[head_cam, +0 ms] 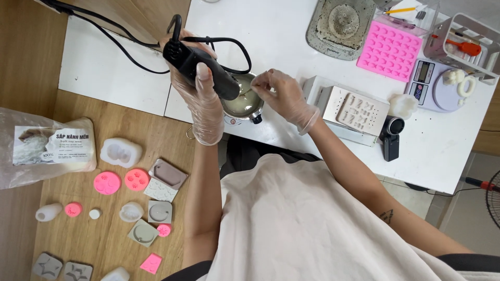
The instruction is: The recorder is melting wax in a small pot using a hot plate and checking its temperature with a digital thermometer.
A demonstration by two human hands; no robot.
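My left hand (200, 91), in a clear glove, grips a black corded handheld tool (200, 67) pointed down over a small metal pot (245, 101) of pale liquid on the white table. My gloved right hand (284, 96) sits just right of the pot, pinching a thin stirring stick whose tip dips into the liquid. The tool's nozzle hides part of the pot's rim.
On the table (291, 36): a pink silicone mould (389, 50), a grey tray (341, 22), a digital scale (435, 83), a beige mould on a metal box (359, 110), a white rack (463, 44). On the wooden floor at left: a bag of wax (47, 148) and several small moulds (136, 179).
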